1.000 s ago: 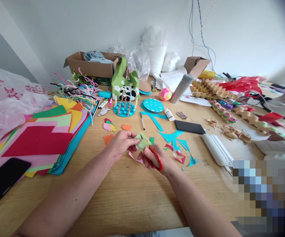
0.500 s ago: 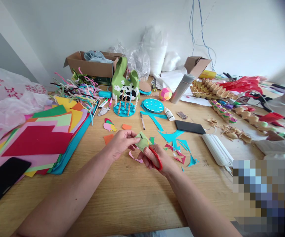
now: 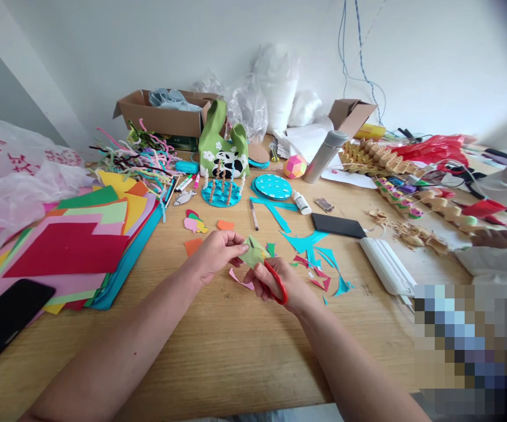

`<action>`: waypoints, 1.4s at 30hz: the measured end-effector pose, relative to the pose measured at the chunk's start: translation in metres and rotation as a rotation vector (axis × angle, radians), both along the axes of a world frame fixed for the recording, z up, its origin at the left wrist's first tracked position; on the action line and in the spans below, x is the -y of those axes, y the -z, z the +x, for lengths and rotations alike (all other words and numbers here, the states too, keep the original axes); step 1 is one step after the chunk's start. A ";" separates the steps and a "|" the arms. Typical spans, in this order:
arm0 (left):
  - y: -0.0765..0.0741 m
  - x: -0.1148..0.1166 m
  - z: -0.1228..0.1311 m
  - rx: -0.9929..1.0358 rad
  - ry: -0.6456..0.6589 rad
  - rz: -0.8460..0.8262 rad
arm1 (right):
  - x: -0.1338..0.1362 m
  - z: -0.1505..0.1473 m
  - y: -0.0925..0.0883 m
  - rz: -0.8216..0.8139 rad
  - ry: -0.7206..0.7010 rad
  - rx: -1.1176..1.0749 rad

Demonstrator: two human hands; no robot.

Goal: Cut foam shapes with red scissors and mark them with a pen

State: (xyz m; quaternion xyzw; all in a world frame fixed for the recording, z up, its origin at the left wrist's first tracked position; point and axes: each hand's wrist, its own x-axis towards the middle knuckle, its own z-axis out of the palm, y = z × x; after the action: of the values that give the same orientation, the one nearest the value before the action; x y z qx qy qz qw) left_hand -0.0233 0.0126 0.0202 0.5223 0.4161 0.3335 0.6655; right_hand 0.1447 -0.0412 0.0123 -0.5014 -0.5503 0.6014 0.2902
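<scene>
Fingers point(image 3: 237, 248) of the left hand point(image 3: 215, 253) pinch the left edge of the green piece point(image 3: 254, 252), thumb on top, and hold it just above the table point(image 3: 235, 351). The right hand point(image 3: 282, 285) is closed through the red loops of the scissors point(image 3: 278, 283), with its fingers curled round the handle. The piece and the fingers hide the blades, so I cannot tell whether they are open or shut. The piece is pale green and creased, and it sits between the two hands, touching both.

Places are given from the panda bag point(image 3: 223, 153). The green piece is straight in front of it, well toward the person. A pegged disc point(image 3: 221, 193) lies right at the bag's foot, between the bag and the piece. A pink scrap point(image 3: 241, 280) lies on the table in front of the bag, under the hands. An orange scrap point(image 3: 192, 246) is in front of the bag and slightly left. Teal scraps point(image 3: 306, 240) are spread in front and to the right, and a pen point(image 3: 254, 215) lies nearer the bag on that side. Just right of the bag is a second disc point(image 3: 272, 187). Beyond that are a ball point(image 3: 294, 167) and a flask point(image 3: 325, 155), and a black pad point(image 3: 336, 225) lies farther right and forward. Pipe cleaners point(image 3: 139, 158) are just left of the bag, with a box point(image 3: 163, 114) behind them. Felt sheets point(image 3: 81, 234) lie left and forward of the bag, and a phone point(image 3: 2, 319) is far left at the table's near edge. Another person's hand point(image 3: 502, 239) rests far to the right.
</scene>
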 end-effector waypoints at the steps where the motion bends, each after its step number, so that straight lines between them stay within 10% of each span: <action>1: 0.000 0.000 0.000 0.001 0.003 -0.001 | 0.000 0.000 -0.001 -0.002 0.005 0.011; 42: 0.003 -0.003 -0.002 0.073 0.001 -0.145 | -0.001 -0.001 -0.001 -0.006 -0.034 0.048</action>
State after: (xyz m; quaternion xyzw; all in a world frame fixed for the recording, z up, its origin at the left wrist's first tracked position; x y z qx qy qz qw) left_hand -0.0249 0.0152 0.0170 0.4604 0.4142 0.3211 0.7164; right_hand 0.1438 -0.0405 0.0138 -0.5074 -0.5636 0.5956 0.2650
